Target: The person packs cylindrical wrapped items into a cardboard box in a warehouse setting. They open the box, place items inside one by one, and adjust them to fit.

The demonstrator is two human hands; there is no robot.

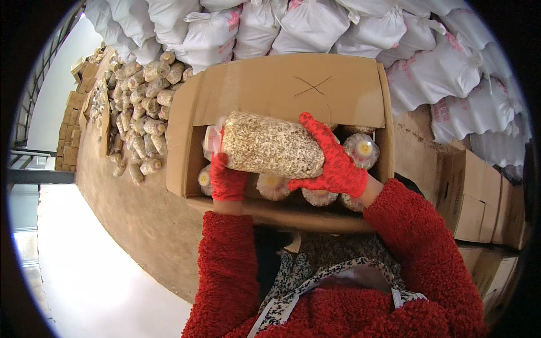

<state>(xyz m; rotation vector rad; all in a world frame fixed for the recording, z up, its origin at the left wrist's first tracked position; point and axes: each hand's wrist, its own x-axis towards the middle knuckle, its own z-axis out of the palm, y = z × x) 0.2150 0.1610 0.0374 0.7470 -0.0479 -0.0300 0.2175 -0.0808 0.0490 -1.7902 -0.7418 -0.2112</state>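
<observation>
A mushroom grow bag (272, 145), a plastic-wrapped cylinder of mottled white and brown substrate, lies sideways between my hands above an open cardboard box (279, 95). My left hand (228, 177), in a red glove, holds its capped neck end at the left. At the right end my right hand (334, 162), gloved in red too, grips the base with the thumb on top and the fingers spread around it. Inside the box several more bags stand upright with yellow-centred caps, among them one bag (361, 151) at the right. The bottom of the box is hidden.
White woven sacks (312, 27) are stacked behind the box. Many loose grow bags (148, 99) lie piled on the floor at the left, with stacked cartons (69, 131) beyond. More cardboard boxes (477, 194) stand at the right.
</observation>
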